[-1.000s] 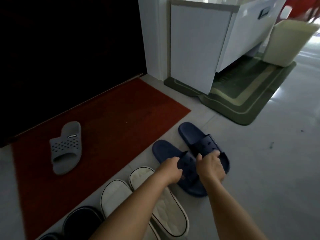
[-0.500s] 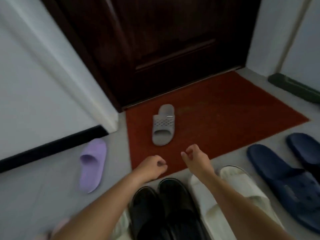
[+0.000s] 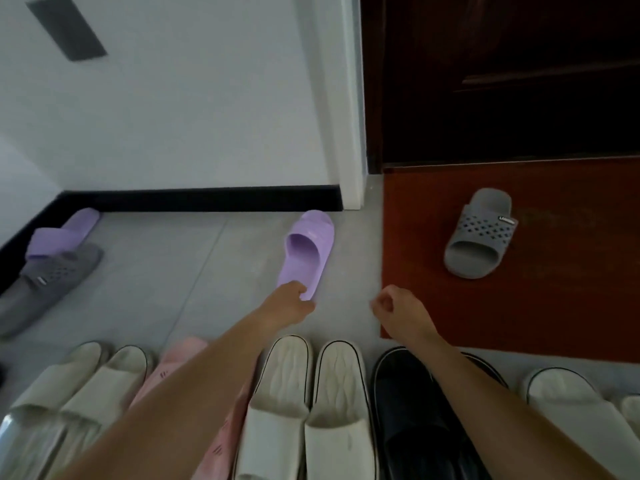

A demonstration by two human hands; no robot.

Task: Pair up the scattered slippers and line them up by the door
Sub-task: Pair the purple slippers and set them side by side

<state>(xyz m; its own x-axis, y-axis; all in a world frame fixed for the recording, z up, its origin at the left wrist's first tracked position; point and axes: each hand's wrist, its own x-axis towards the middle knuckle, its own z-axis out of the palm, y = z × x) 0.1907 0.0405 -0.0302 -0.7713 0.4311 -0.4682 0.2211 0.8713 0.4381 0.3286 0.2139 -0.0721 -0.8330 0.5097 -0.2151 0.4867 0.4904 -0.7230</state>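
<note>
A purple slipper [image 3: 308, 247] lies alone on the grey floor by the door frame. My left hand [image 3: 291, 303] grips its heel end. My right hand [image 3: 398, 313] hovers beside it, fingers loosely curled, holding nothing. A grey perforated slipper [image 3: 479, 233] sits on the red doormat [image 3: 554, 306]. At far left a second purple slipper [image 3: 65, 230] lies partly under a dark grey slipper [image 3: 45, 282]. Along the bottom runs a row: a cream pair [image 3: 79, 386], a pink slipper [image 3: 187, 358] under my arm, a white pair [image 3: 311, 393], a black pair [image 3: 408, 410] and a white slipper [image 3: 561, 400].
The dark wooden door [image 3: 502, 81] stands at upper right, behind the mat. A white wall [image 3: 173, 98] with a black skirting [image 3: 201, 199] closes the left side. Grey floor tiles [image 3: 173, 271] lie between the row and the wall.
My view has swung left, away from the navy pair. My left hand has reached forward and taken the purple slipper's heel. My right hand stays loosely curled and holds nothing.
</note>
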